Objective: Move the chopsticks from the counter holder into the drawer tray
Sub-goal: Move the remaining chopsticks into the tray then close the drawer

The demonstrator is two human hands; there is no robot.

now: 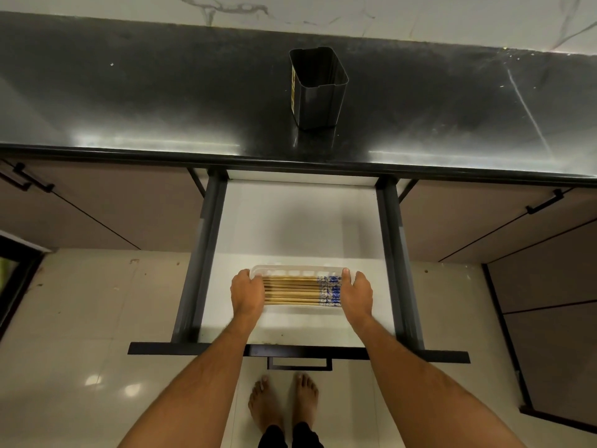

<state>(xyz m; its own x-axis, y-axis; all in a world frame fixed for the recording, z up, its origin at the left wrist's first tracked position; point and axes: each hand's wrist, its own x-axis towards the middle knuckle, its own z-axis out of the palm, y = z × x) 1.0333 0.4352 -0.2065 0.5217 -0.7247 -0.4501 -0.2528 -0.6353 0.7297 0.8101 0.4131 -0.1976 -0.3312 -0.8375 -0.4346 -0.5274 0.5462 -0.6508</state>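
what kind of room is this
Most likely a home kitchen: a dark stone counter over cabinets, an open drawer holding a tray of chopsticks, and a black utensil holder on top.

Behind the tray (300, 270), the white drawer (300, 221) floor lies bare between its dark side rails.

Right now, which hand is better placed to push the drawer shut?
Neither clearly. The left hand and right hand hold opposite ends of the tray and sit about equally far from the drawer front.
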